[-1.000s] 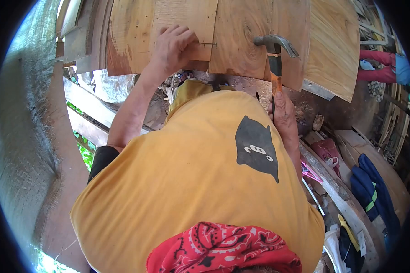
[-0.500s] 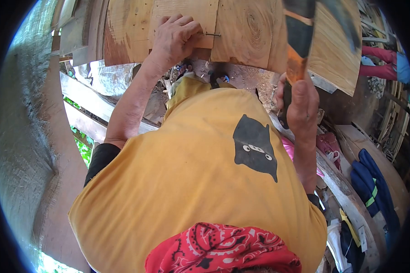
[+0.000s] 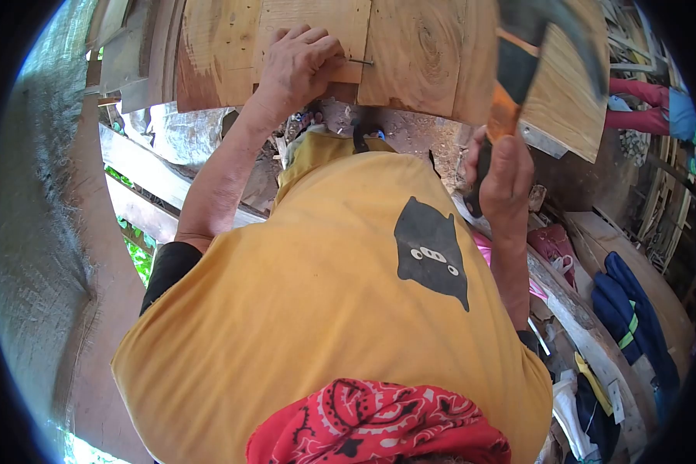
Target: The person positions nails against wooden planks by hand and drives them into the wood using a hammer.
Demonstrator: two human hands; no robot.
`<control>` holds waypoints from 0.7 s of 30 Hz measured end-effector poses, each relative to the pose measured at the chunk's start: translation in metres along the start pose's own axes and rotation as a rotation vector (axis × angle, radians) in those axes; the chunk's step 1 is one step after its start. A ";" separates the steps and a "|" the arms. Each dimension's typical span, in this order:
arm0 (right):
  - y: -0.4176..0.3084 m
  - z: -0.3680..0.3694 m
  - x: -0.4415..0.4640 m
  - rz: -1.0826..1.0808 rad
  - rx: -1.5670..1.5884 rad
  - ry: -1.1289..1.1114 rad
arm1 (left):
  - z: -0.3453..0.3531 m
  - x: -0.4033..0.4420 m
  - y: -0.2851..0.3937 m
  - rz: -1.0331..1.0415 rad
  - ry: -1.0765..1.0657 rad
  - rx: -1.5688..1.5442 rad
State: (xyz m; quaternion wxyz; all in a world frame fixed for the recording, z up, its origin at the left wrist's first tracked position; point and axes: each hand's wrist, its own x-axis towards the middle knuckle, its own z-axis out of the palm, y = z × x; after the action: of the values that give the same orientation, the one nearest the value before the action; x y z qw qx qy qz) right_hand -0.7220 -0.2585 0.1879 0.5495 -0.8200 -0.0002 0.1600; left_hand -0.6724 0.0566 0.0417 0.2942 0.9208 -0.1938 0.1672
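One nail (image 3: 360,62) stuck out rightward from the curled left hand (image 3: 301,62), lying crosswise over the surface (image 3: 410,85); couldn't tell if pinched. Right hand (image 3: 504,172) gripped the hammer (image 3: 513,77), farther off right.

Boards (image 3: 417,62) lie side by side before the person (image 3: 332,255). Left hand (image 3: 298,66) at the boards, a nail (image 3: 361,62) immediately right of its fingers (image 3: 331,48); hammer (image 3: 504,108), in the right hand (image 3: 504,174), overlapping the right-hand boards in view. To the person's right, a garment (image 3: 615,313) beside a long timber (image 3: 588,329).
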 end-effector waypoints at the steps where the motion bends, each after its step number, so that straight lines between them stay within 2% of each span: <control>1: 0.000 -0.002 0.000 -0.077 0.012 -0.003 | 0.000 0.000 0.001 0.009 -0.005 -0.021; 3: 0.001 -0.003 0.002 -0.238 0.041 -0.011 | -0.003 0.001 0.000 0.031 -0.014 -0.051; 6: 0.005 0.002 0.001 -0.180 -0.008 -0.037 | -0.004 -0.001 0.002 0.114 0.000 -0.045; 9: 0.018 0.007 0.001 -0.077 -0.009 -0.072 | 0.002 -0.004 -0.006 -0.071 0.127 -0.183; 13: 0.029 0.008 0.000 0.025 0.015 -0.101 | -0.002 -0.003 0.004 0.023 0.006 -0.022; 21: 0.014 0.006 -0.004 -0.017 -0.027 -0.100 | 0.001 -0.003 0.004 -0.013 0.008 -0.004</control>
State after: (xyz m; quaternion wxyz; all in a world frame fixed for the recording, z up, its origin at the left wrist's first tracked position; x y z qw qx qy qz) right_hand -0.7296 -0.2592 0.1746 0.5391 -0.8182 -0.0369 0.1963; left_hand -0.6764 0.0530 0.0416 0.2977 0.9208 -0.1871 0.1689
